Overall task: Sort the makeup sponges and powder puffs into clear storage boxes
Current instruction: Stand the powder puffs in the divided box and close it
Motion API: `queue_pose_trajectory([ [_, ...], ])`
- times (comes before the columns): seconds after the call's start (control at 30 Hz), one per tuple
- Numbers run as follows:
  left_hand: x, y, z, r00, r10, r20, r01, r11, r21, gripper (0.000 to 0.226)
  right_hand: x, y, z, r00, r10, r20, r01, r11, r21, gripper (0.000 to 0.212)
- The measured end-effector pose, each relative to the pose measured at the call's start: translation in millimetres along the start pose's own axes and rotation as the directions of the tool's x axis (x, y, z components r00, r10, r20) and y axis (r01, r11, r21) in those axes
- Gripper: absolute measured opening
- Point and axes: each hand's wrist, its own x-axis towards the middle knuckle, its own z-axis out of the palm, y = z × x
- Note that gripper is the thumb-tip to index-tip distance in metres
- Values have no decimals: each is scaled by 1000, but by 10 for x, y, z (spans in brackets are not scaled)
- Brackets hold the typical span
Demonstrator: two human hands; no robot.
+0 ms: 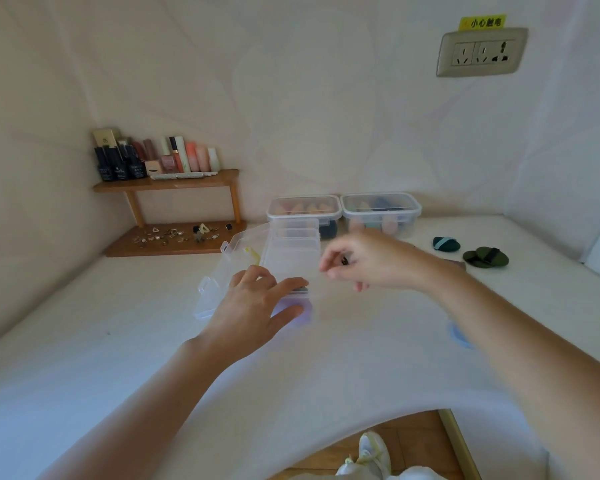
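Under the left hand (253,303), on the white worktop (118,341), a clear compartment box (291,251) is placed, with its lid (217,280) swung open to the left of that hand. The left hand is laid on the near end of the box with fingers straight and spread; nothing is gripped. Beneath its thumb a lilac puff (291,311) is seen in the nearest compartment.

The right hand (368,261) is held just right of the box with its fingers curled. A small dark spot (344,260) is visible among them, but because of blur it cannot be told whether anything is pinched.

Beyond both hands, a first storage box (303,207) and a second storage box (381,209) are set side by side, lidded, with sponges inside. To the right of the right hand, a teal-banded puff (446,244) and a dark green puff (486,257) lie near each other on the worktop. Beyond the left hand, a wooden shelf (167,183) is loaded with cosmetic bottles (153,157).
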Motion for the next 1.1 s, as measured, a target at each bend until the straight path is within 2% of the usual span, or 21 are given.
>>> queue_pose_trajectory([
  [0.07, 13, -11, -9, 999, 7, 39, -8, 1000, 13, 47, -182, 224, -195, 996, 90, -21, -89, 996, 7, 8],
  [0.13, 23, -4, -31, 998, -4, 62, 3, 1000, 5, 45, -356, 467, -400, 971, 240, -1, -240, 967, -85, 17],
  [0.2, 30, 6, -40, 997, -10, 77, 11, 1000, -16, 41, -519, 701, -586, 876, 478, 61, -442, 848, -294, 44],
  [0.27, 50, 26, -57, 995, -12, 103, 14, 1000, -21, 39, -674, 846, -680, 717, 686, 123, -574, 682, -454, 79],
  [0.3, 58, 40, -68, 992, -12, 123, 15, 1000, -22, 40, -726, 913, -689, 665, 732, 148, -597, 641, -482, 91],
  [0.37, 82, 63, -76, 987, -11, 158, 14, 1000, -20, 40, -792, 992, -645, 620, 752, 223, -610, 642, -465, 91],
  [0.43, 86, 67, -87, 985, -5, 172, 10, 1000, -29, 39, -812, 986, -553, 647, 711, 277, -598, 698, -395, 72],
  [0.5, 90, 58, -82, 985, 3, 171, 6, 999, -48, 38, -802, 991, -489, 735, 625, 261, -540, 773, -333, 58],
  [0.6, 90, 39, -72, 988, 18, 155, -9, 998, -61, 38, -711, 975, -363, 895, 412, 173, -376, 903, -208, 39],
  [0.67, 85, 29, -65, 989, 26, 146, -13, 996, -85, 45, -626, 911, -261, 946, 298, 125, -270, 941, -202, 27],
  [0.73, 80, 6, -51, 990, 32, 136, -18, 994, -107, 51, -556, 832, -193, 959, 250, 134, -215, 949, -231, 21],
  [0.87, 76, 13, -46, 993, 37, 114, -24, 993, -112, 48, -504, 788, -205, 946, 299, 128, -249, 919, -307, 18],
  [0.93, 75, 8, -39, 994, 38, 103, -27, 994, -106, 49, -517, 774, -252, 947, 311, 81, -284, 929, -239, 11],
  [1.0, 64, -6, -26, 994, 38, 98, -28, 995, -96, 50, -563, 732, -288, 940, 317, 124, -301, 944, -134, 25],
  [1.1, 56, 41, -63, 997, 27, 69, -20, 995, -96, 41, -637, 655, -244, 880, 371, 297, -335, 927, -166, 40],
])
